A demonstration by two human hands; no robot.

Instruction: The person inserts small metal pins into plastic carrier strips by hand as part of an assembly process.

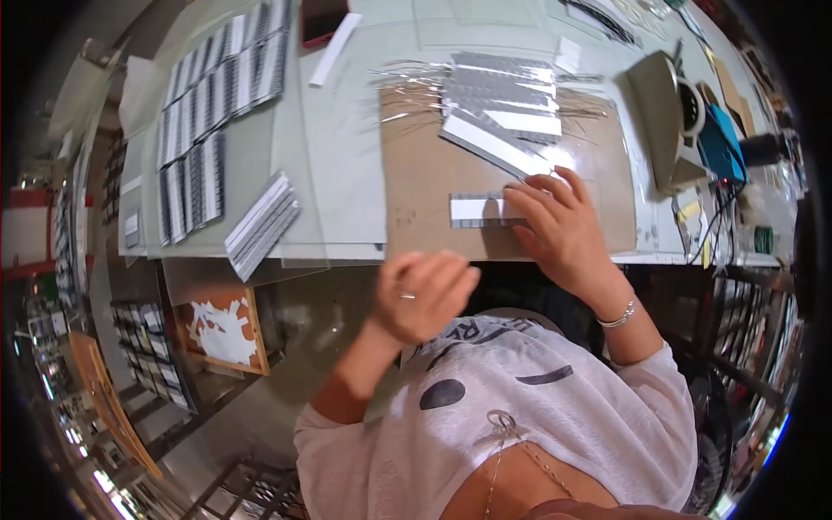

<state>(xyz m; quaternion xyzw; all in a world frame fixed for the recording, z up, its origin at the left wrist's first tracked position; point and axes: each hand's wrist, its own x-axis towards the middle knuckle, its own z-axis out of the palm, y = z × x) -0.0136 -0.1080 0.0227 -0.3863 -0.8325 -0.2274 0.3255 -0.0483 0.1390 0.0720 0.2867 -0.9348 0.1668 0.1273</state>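
Note:
A white strip with dark-marked long edges lies on a brown board at the table's front. My right hand is over its right end, thumb on the near side and fingers on the far side, gripping it. My left hand hovers just off the table's front edge, fingers curled together and slightly blurred; whatever they may hold is hidden. Beyond the right fingers, another white and grey strip lies slantwise against a stack of grey strips. Thin wires stick out around that stack.
Rows of striped strips cover the table's left side, with a small bundle near the front edge. A single white strip lies beside a dark red-edged object. At right stand a beige holder and a blue box.

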